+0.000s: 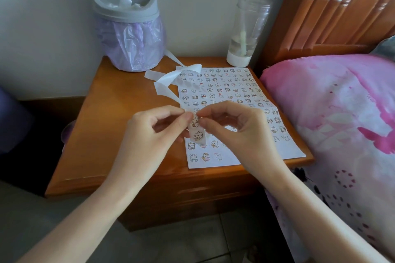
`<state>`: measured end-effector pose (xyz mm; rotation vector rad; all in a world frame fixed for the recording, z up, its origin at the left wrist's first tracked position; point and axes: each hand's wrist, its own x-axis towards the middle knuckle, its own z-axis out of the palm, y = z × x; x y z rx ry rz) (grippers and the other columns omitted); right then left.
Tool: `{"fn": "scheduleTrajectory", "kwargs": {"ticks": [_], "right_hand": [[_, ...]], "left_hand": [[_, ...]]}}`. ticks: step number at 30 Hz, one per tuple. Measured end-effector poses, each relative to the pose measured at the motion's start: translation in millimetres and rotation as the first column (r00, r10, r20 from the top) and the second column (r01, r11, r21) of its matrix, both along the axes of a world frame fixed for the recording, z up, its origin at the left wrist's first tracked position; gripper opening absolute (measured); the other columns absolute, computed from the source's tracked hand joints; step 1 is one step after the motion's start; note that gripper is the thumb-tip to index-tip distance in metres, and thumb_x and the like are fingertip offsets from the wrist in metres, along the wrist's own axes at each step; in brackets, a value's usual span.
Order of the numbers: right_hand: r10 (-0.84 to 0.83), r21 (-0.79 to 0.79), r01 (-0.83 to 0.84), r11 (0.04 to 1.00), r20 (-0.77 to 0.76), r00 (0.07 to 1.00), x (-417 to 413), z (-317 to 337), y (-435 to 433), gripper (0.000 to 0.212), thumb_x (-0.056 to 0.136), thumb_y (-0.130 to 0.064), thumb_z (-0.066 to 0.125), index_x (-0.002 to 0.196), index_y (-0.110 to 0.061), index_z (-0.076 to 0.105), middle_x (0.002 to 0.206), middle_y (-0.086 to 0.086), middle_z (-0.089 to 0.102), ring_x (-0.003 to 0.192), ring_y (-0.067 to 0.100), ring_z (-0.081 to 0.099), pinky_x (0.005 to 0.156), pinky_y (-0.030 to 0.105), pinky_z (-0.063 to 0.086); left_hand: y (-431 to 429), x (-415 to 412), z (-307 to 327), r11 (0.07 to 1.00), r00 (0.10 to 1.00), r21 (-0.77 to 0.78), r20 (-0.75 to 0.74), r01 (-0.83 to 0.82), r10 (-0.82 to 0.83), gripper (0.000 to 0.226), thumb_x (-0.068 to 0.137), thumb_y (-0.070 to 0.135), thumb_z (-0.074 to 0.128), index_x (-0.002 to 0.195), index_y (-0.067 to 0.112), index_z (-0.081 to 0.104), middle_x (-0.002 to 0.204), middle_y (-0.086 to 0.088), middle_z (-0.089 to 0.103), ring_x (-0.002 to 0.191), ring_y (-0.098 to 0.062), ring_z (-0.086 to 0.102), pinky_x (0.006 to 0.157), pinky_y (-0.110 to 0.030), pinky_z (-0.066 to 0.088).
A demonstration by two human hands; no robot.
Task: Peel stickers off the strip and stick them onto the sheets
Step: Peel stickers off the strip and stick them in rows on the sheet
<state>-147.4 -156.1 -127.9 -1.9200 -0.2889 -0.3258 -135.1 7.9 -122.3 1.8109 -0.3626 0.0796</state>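
Near the centre of the frame, your left hand [158,128] pinches the translucent white backing strip [195,132] while your right hand [233,126] pinches at its top cartoon sticker [195,122], above the white paper sheet [245,151] covered in stickers. Pull too sharply and the sticker may tear or fold onto itself.
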Motion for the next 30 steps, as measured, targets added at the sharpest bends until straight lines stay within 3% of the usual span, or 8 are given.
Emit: {"fn": "scheduleTrajectory", "kwargs": {"ticks": [6, 10, 16, 20, 22, 25, 27, 30], "right_hand": [[-0.046, -0.060, 0.045, 0.997, -0.010, 0.999, 0.1, 0.5, 1.4, 0.005, 0.081, -0.015, 0.072, 0.083, -0.018, 0.070, 0.082, -0.010, 0.068, 0.078, 0.010, 0.063, 0.071, 0.031, 0.053], [-0.035, -0.156, 0.036, 0.987, 0.013, 0.999, -0.6, -0.6, 0.1, 0.004, 0.084, -0.017, 0.069, 0.084, -0.021, 0.068, 0.086, -0.009, 0.063, 0.080, 0.013, 0.058, 0.070, 0.032, 0.051], [-0.022, -0.249, 0.035, 0.968, 0.056, 0.998, -2.4, -0.6, -5.0, 0.002, 0.085, -0.024, 0.067, 0.085, -0.023, 0.065, 0.087, -0.013, 0.060, 0.085, 0.010, 0.052, 0.072, 0.018, 0.043], [0.000, -0.183, 0.003, 0.983, 0.020, 1.000, -3.9, 3.6, -6.0, 0.002, 0.086, -0.021, 0.066, 0.085, -0.022, 0.065, 0.086, -0.012, 0.063, 0.083, 0.012, 0.055, 0.072, 0.021, 0.046], [0.009, -0.147, -0.015, 0.989, -0.042, 0.999, -3.8, 9.9, -11.6, 0.002, 0.085, -0.020, 0.067, 0.086, -0.018, 0.066, 0.083, -0.010, 0.066, 0.078, 0.009, 0.059, 0.068, 0.021, 0.048], [-0.017, -0.144, -0.027, 0.989, -0.296, 0.955, -0.3, 19.3, -33.6, 0.006, 0.083, -0.021, 0.069, 0.085, -0.015, 0.068, 0.071, -0.009, 0.068, 0.062, -0.001, 0.058, 0.057, 0.015, 0.045], [-0.037, -0.187, -0.058, 0.981, -0.466, 0.884, 1.9, 21.7, -48.0, 0.012, 0.082, -0.026, 0.068, 0.085, -0.015, 0.071, 0.069, -0.006, 0.069, 0.057, 0.001, 0.055, 0.058, 0.019, 0.045], [-0.051, -0.199, -0.073, 0.977, -0.557, 0.829, 2.2, 21.4, -54.5, 0.015, 0.082, -0.029, 0.069, 0.085, -0.015, 0.073, 0.065, -0.005, 0.067, 0.052, 0.006, 0.048, 0.065, 0.027, 0.045]], "left_hand": [[-2.4, 0.3, -3.8, 0.999, 0.999, 0.032, -0.037, -0.027, 0.028, 0.008, 0.083, 0.026, 0.063, 0.080, 0.028, 0.070, 0.075, 0.019, 0.070, 0.066, 0.003, 0.066, 0.055, -0.004, 0.046], [-2.0, 1.7, -5.5, 1.000, 0.989, -0.012, -0.144, -0.028, 0.026, 0.012, 0.085, 0.028, 0.062, 0.078, 0.027, 0.072, 0.071, 0.012, 0.073, 0.061, -0.006, 0.068, 0.056, -0.010, 0.050], [-1.9, 3.4, -5.2, 0.995, 0.957, -0.099, -0.290, -0.022, -0.007, 0.013, 0.085, 0.026, 0.062, 0.081, 0.023, 0.074, 0.075, 0.007, 0.075, 0.069, -0.010, 0.071, 0.058, -0.018, 0.055], [0.0, 4.1, -4.0, 0.997, 0.977, -0.043, -0.205, -0.064, 0.054, 0.014, 0.086, 0.027, 0.061, 0.076, 0.027, 0.071, 0.072, 0.014, 0.073, 0.062, -0.005, 0.068, 0.054, -0.012, 0.052], [1.5, 4.6, -4.1, 0.996, 0.983, -0.027, -0.165, -0.082, 0.077, 0.014, 0.087, 0.027, 0.061, 0.077, 0.027, 0.071, 0.073, 0.015, 0.073, 0.060, -0.003, 0.067, 0.053, -0.010, 0.051], [1.6, 3.5, -6.9, 0.993, 0.993, 0.061, -0.064, -0.099, 0.103, 0.012, 0.087, 0.026, 0.061, 0.081, 0.024, 0.071, 0.071, 0.013, 0.072, 0.064, 0.000, 0.066, 0.051, -0.007, 0.047], [0.6, 1.1, -8.5, 0.989, 0.994, 0.108, -0.002, -0.105, 0.106, 0.010, 0.086, 0.025, 0.061, 0.082, 0.026, 0.070, 0.071, 0.017, 0.070, 0.065, 0.003, 0.065, 0.050, -0.006, 0.046], [-0.8, 0.0, -9.8, 0.985, 0.994, 0.142, 0.042, -0.102, 0.097, 0.012, 0.085, 0.024, 0.061, 0.079, 0.033, 0.065, 0.069, 0.019, 0.070, 0.064, 0.004, 0.065, 0.049, -0.006, 0.046]]}}
